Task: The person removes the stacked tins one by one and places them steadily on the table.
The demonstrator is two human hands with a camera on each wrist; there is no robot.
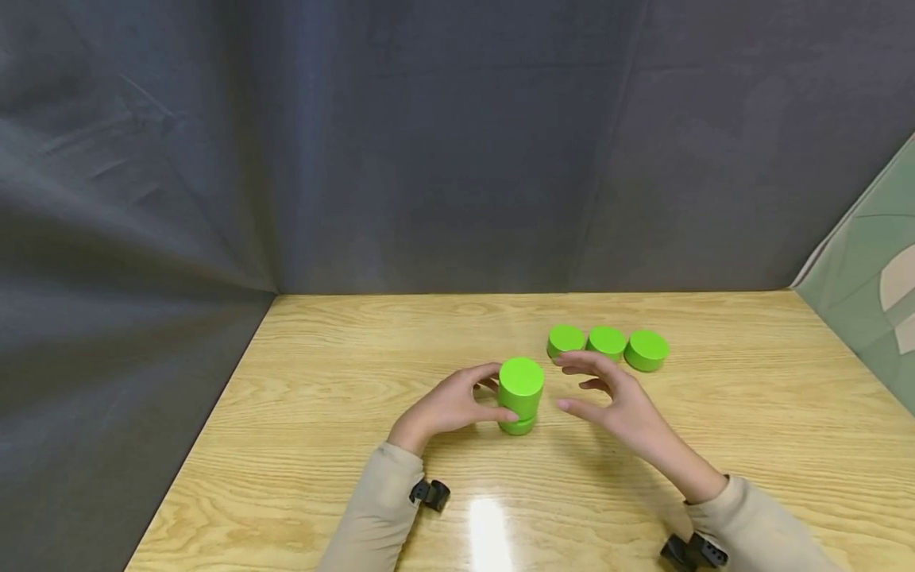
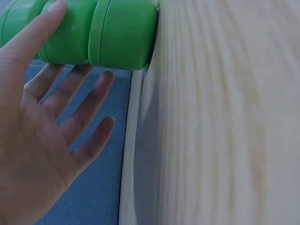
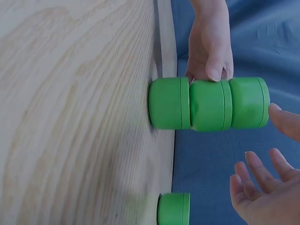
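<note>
Tubs (image 1: 521,385) look smooth, semi-gloss plastic; tabletop (image 1: 322,381) wood-grained w/ glossy sheen (it mirrors light); bkgd drape (image 1: 457,143) creased cloth.

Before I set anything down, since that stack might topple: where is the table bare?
Bare table lies between the left curtain and the left hand, and right of the three green cylinders. It is crowded around the green stack, which the left hand holds, and at the right hand, with cylinders beyond.

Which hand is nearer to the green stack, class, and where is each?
Left. The left hand touches the stack from its left side; the right hand hovers apart from it, on the right.
</note>
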